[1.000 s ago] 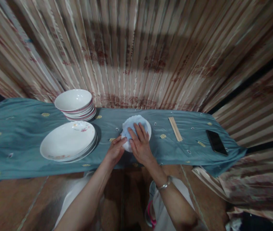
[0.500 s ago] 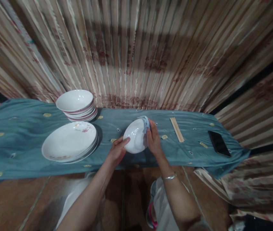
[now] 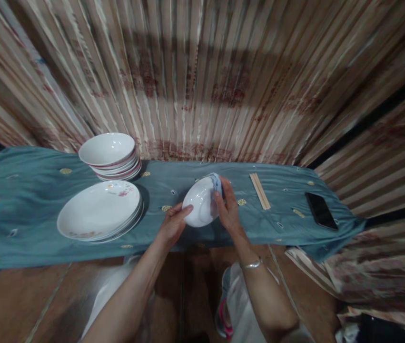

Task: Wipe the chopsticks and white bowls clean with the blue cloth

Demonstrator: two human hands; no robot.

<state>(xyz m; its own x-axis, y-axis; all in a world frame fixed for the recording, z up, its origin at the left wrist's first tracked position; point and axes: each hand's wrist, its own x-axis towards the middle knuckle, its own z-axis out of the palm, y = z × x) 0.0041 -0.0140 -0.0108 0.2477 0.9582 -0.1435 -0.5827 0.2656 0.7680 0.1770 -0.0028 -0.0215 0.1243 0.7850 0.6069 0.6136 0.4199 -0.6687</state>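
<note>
A small white bowl [image 3: 199, 202] is held tilted above the front middle of the table. My left hand [image 3: 173, 223] grips its left rim, the thumb on the near face and the fingers hidden behind. At the upper right rim, my right hand [image 3: 228, 206] pinches a light blue cloth [image 3: 215, 183] against the bowl; part of the cloth is covered by the fingers. To the left stand a stack of large white plates [image 3: 97, 209] with floral marks and, behind it, a stack of white bowls [image 3: 107, 150] with red bands.
Pale wooden chopsticks [image 3: 260, 191] lie right of my hands. A black phone [image 3: 321, 210] rests near the right end of the table. The teal patterned tablecloth [image 3: 166, 176] is wrinkled and hangs over the edge. A pleated curtain [image 3: 202, 95] closes off the back.
My right hand and the cloth have shifted slightly along the bowl's rim, and the bowl is turned a little. The whole view has drifted slightly, moving the table's things left in the picture.
</note>
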